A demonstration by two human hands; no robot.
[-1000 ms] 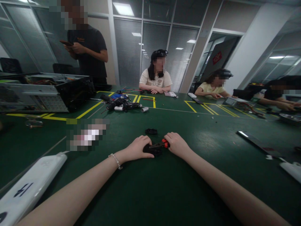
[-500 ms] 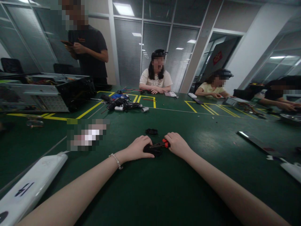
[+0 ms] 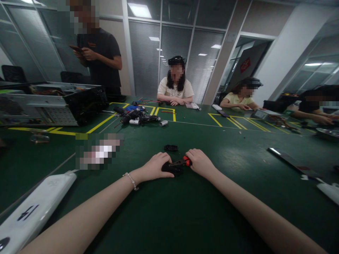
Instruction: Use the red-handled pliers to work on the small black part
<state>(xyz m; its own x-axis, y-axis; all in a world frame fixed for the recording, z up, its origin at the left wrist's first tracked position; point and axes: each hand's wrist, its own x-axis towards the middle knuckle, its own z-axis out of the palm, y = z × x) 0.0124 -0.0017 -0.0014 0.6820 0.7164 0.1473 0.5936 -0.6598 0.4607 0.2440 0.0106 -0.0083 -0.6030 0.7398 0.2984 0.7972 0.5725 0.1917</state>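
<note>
My left hand point(image 3: 159, 165) is closed around a small black part point(image 3: 172, 170) on the green tabletop, thumb on the near side and fingers on the far side. The exact kind of this part is too dark to make out. Red-handled pliers point(image 3: 180, 162) are gripped in my right hand point(image 3: 198, 163), their jaws pointing left over the black part. Whether the jaws touch it, I cannot tell. Just beyond both hands lies another black piece point(image 3: 171, 147), with an uneven, open-looking surface.
A white power bank-like device point(image 3: 39, 208) lies at the near left, below a blurred-out item point(image 3: 100, 153). An open computer case point(image 3: 53, 104) stands far left. Tools and cables point(image 3: 137, 115) are heaped mid-table. A dark flat bar point(image 3: 287, 160) lies right. Several people are around the table.
My hands, the pliers and the black part stay almost in place. Across the table, the seated person's head has turned slightly.
</note>
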